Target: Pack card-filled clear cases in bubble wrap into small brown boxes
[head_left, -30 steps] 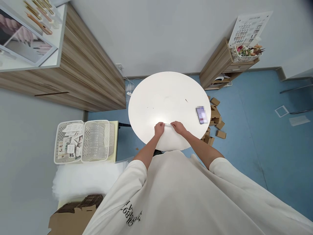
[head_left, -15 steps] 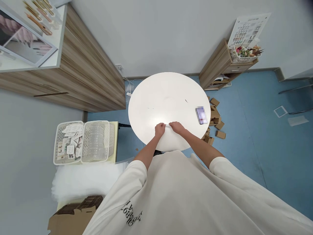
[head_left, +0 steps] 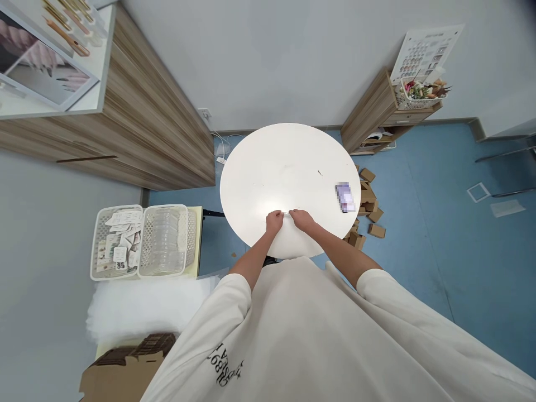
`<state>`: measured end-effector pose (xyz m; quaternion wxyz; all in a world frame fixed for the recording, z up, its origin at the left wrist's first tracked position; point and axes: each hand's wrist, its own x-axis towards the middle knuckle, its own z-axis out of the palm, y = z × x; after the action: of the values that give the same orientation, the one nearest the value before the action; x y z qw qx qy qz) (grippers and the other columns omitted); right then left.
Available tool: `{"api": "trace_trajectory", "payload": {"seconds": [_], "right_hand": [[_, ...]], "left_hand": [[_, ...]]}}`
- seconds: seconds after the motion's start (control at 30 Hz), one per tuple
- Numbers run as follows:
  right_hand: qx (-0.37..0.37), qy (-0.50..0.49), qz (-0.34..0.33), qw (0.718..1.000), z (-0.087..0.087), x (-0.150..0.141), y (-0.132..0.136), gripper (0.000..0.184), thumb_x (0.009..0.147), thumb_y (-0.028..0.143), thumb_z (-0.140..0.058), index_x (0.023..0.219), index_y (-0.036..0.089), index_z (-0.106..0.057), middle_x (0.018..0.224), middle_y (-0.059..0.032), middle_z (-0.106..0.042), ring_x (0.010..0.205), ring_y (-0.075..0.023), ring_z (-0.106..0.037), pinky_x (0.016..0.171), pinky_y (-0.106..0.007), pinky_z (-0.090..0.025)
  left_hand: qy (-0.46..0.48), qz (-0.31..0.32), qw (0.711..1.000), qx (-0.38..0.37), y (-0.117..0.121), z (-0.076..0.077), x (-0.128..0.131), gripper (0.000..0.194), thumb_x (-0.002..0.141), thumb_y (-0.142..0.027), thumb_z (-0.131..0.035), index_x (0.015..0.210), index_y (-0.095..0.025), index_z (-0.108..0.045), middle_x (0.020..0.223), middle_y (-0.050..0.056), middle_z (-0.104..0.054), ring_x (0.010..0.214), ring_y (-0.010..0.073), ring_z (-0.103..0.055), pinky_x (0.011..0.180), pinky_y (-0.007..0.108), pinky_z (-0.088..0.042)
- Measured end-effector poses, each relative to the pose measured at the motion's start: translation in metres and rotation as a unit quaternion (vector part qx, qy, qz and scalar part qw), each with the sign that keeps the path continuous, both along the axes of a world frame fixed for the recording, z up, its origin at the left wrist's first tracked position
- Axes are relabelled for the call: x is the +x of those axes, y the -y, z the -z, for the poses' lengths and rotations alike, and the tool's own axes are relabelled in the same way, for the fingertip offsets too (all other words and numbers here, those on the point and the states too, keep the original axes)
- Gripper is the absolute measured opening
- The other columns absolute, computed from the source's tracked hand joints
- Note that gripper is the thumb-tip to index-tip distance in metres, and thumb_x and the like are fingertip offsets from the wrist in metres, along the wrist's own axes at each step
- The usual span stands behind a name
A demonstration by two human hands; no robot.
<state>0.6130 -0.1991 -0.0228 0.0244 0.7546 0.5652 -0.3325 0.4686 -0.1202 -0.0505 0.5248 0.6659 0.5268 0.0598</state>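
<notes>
Close together over the near part of the round white table (head_left: 288, 151) are both of my hands. My left hand (head_left: 274, 221) is closed, pinching one end of a small white strip-like thing (head_left: 287, 214). The other end is gripped by my right hand (head_left: 301, 218), which is closed too. Fingers cover most of this pale piece, and its exact kind is too small to make out. To the right of my hands, a purple item (head_left: 345, 197), blurred by pixels, lies near the table's right edge.
Left of me, white baskets (head_left: 162, 207) hold clear plastic pieces and printed cards, beside white sheeting (head_left: 146, 307) and flattened cardboard (head_left: 121, 377). Small cardboard boxes (head_left: 368, 198) lie on the floor right of the table. Wooden cabinets (head_left: 163, 111) stand at the left.
My hands stay almost in place, with the right hand a touch closer to the left. The view has shifted very slightly.
</notes>
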Motion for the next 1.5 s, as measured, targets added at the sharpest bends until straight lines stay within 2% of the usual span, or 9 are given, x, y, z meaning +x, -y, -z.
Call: {"api": "trace_trajectory", "payload": {"seconds": [0.17,0.33,0.47,0.63,0.87,1.03,1.27,1.4,1.5], "right_hand": [[0.007,0.025,-0.013,1.0,0.002,-0.003,0.0,0.027,0.09,0.002,-0.049,0.107,0.019,-0.06,0.106,-0.014,-0.065,0.095,-0.027,-0.062,0.083,-0.035,-0.044],[0.017,0.045,-0.06,0.997,0.009,-0.001,0.005,0.025,0.092,0.003,-0.049,0.107,0.018,-0.062,0.115,-0.0147,-0.063,0.097,-0.0257,-0.061,0.085,-0.034,-0.044],[0.017,0.045,-0.083,0.995,0.015,-0.003,0.017,0.022,0.095,0.007,-0.049,0.109,0.016,-0.063,0.116,-0.0143,-0.062,0.097,-0.0249,-0.062,0.086,-0.034,-0.046],[0.084,0.002,-0.012,0.996,0.021,-0.006,0.024,0.027,0.101,0.016,-0.045,0.122,0.016,-0.062,0.13,-0.0141,-0.058,0.112,-0.0244,-0.059,0.091,-0.034,-0.048],[0.135,-0.055,0.067,0.987,0.024,0.001,0.019,0.031,0.102,0.017,-0.043,0.123,0.018,-0.065,0.12,-0.0118,-0.066,0.117,-0.0238,-0.057,0.099,-0.035,-0.045],[0.134,-0.069,0.121,0.981,0.024,0.009,0.009,0.032,0.103,0.017,-0.039,0.121,0.018,-0.066,0.117,-0.0113,-0.069,0.111,-0.0237,-0.06,0.096,-0.035,-0.046],[0.139,-0.127,0.269,0.945,0.03,0.019,-0.008,0.043,0.099,0.02,-0.039,0.139,0.019,-0.056,0.124,-0.0105,-0.066,0.108,-0.022,-0.062,0.098,-0.037,-0.048],[0.117,-0.143,0.311,0.932,0.041,0.017,0.005,0.056,0.094,0.018,-0.044,0.151,0.019,-0.043,0.14,-0.0125,-0.057,0.109,-0.0215,-0.062,0.099,-0.037,-0.049],[0.09,-0.151,0.324,0.93,0.048,0.012,0.026,0.054,0.091,0.018,-0.049,0.144,0.021,-0.049,0.133,-0.0113,-0.061,0.105,-0.0213,-0.064,0.095,-0.036,-0.051]], "left_hand": [[0.005,-0.03,0.999,-0.022,0.001,0.005,-0.001,0.022,0.092,-0.025,-0.061,0.111,-0.02,-0.073,0.114,0.007,-0.074,0.112,0.0234,-0.066,0.101,0.036,-0.049],[-0.002,-0.034,0.998,-0.047,0.011,0.011,-0.007,0.041,0.091,-0.012,-0.062,0.132,-0.015,-0.061,0.129,0.013,-0.068,0.115,0.0206,-0.066,0.104,0.033,-0.049],[0.0,-0.051,0.998,-0.045,0.019,0.014,-0.008,0.037,0.091,-0.01,-0.06,0.127,-0.016,-0.063,0.129,0.011,-0.068,0.111,0.0191,-0.068,0.101,0.032,-0.05],[0.002,-0.054,0.998,-0.034,0.014,0.015,-0.006,0.029,0.09,-0.014,-0.061,0.117,-0.018,-0.07,0.125,0.009,-0.071,0.106,0.02,-0.069,0.097,0.033,-0.052],[0.009,-0.045,0.998,-0.034,0.009,0.006,-0.007,0.035,0.086,-0.018,-0.068,0.121,-0.017,-0.067,0.122,0.01,-0.071,0.105,0.019,-0.069,0.099,0.032,-0.051],[-0.012,-0.05,0.998,-0.047,0.012,0.007,-0.007,0.052,0.083,-0.017,-0.069,0.133,-0.019,-0.057,0.119,0.008,-0.07,0.099,0.0172,-0.068,0.094,0.029,-0.051],[-0.032,-0.017,0.997,-0.068,0.027,0.02,-0.009,0.049,0.084,-0.01,-0.063,0.132,-0.017,-0.056,0.121,0.01,-0.068,0.1,0.0171,-0.067,0.092,0.029,-0.05],[-0.029,0.001,0.997,-0.075,0.032,0.02,-0.015,0.047,0.087,-0.011,-0.06,0.133,-0.018,-0.055,0.127,0.012,-0.066,0.11,0.02,-0.065,0.095,0.031,-0.05],[-0.03,0.01,0.996,-0.082,0.035,0.017,-0.02,0.047,0.088,-0.013,-0.059,0.133,-0.02,-0.054,0.131,0.012,-0.065,0.114,0.0211,-0.063,0.097,0.032,-0.049]]}}
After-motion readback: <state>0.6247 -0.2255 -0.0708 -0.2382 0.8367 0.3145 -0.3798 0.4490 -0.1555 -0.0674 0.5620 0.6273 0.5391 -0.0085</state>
